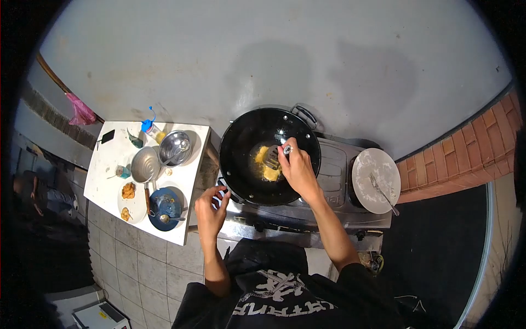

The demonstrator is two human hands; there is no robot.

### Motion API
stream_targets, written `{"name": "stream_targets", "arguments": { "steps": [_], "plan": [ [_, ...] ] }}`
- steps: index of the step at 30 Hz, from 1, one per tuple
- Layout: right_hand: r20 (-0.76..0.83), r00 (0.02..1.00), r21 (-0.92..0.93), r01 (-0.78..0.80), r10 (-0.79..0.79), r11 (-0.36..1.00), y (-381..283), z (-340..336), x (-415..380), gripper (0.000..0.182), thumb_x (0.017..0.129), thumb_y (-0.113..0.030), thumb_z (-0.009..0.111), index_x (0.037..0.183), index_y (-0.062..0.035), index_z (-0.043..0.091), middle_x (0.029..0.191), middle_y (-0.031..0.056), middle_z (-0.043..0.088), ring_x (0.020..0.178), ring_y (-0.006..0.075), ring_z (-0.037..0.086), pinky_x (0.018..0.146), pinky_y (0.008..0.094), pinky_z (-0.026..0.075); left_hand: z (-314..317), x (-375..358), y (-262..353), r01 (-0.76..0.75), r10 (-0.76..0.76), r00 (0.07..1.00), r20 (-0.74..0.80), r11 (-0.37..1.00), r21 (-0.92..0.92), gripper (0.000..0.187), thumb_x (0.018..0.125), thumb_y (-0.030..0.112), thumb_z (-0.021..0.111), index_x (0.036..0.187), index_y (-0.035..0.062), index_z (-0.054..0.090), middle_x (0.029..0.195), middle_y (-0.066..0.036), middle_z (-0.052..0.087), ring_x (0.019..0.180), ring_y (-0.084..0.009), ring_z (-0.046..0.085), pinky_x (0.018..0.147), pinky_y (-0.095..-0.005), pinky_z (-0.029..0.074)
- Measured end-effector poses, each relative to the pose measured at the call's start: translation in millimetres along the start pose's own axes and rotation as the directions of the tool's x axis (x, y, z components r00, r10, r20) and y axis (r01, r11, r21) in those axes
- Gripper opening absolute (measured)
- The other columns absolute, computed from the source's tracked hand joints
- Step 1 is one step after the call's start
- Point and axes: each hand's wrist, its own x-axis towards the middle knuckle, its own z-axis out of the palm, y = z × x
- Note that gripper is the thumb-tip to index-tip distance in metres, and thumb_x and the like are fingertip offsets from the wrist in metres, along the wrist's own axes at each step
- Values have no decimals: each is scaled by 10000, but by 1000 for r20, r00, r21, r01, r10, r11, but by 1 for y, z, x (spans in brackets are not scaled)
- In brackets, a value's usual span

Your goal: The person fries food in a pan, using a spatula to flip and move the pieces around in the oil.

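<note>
A large black wok (235, 164) stands on the stove, with yellow pieces of food (270, 174) in oil at its bottom. Over the wok, my right hand (296, 164) is closed round the handle of a slotted spatula (271, 158), whose blade is at the food. My left hand (212, 211) is at the wok's lower left side, by its handle (223, 183). Its thumb and fingers are apart and curved; whether they touch the handle I cannot tell.
The stove (331, 164) carries a floury plate (372, 183) with a fork (383, 194) at right. On the white table (104, 170) at left are a steel bowl (174, 145), a saucepan (146, 164), a blue plate (165, 205), a plate of fried food (137, 205) and a bottle (153, 131).
</note>
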Motion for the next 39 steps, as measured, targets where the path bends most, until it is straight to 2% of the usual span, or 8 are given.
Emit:
{"name": "stream_targets", "arguments": {
  "steps": [14,16,20,22,24,26,30,39],
  "plan": [
    [-167,986,129,-11,32,992,-14,-10,-19,104,965,-55,554,1015,-6,478,777,230,609,726,433,632,593,430,469,-4,5,-5,-62,64,997,-32,996,60,231,827,184,752,996,36,699,743,-95,598,535,-183,520,539,-336,421],
    [-155,987,102,-36,51,994,-10,-11,-20,72,975,-45,527,971,18,492,784,163,622,684,289,645,621,354,483,-1,5,-6,-61,63,997,-38,997,51,233,828,194,752,992,38,698,744,-95,595,533,-188,520,537,-340,420],
    [-123,991,79,-46,56,996,2,-4,-22,68,977,-39,516,968,16,477,798,170,613,715,314,644,650,357,487,1,5,-6,4,-4,1000,18,1000,26,237,829,215,752,978,39,696,743,-91,596,532,-192,520,536,-345,418],
    [-135,991,120,20,-4,993,2,2,-22,116,958,-58,568,1000,-8,471,727,234,595,688,441,616,566,446,446,1,5,-5,16,-17,999,30,1000,27,239,830,219,752,976,38,697,736,-90,602,533,-193,523,537,-344,419],
    [-125,992,111,15,-1,994,3,4,-22,119,956,-59,572,986,-9,469,725,228,592,671,435,611,553,450,440,0,5,-5,29,-30,999,40,999,31,241,830,223,752,974,37,697,729,-88,607,534,-193,525,538,-343,421],
    [-49,996,117,-66,72,991,1,5,-21,66,977,-35,513,969,13,468,798,181,605,729,358,632,667,369,487,0,4,-6,19,-20,1000,23,999,34,245,828,221,754,975,34,699,719,-92,623,534,-192,537,540,-339,427],
    [-95,995,122,0,12,992,4,10,-17,126,957,-63,571,983,-11,460,729,226,591,670,438,611,565,461,446,-4,4,-5,33,-34,999,17,998,50,248,827,217,756,985,35,702,712,-96,635,530,-192,549,543,-338,434],
    [-10,995,87,-100,101,991,-5,0,8,115,977,-88,520,995,2,449,716,243,601,731,466,618,599,487,458,-5,3,-11,58,-59,998,39,998,31,245,826,192,755,1006,34,701,688,-99,639,505,-181,542,528,-332,427]
  ]
}}
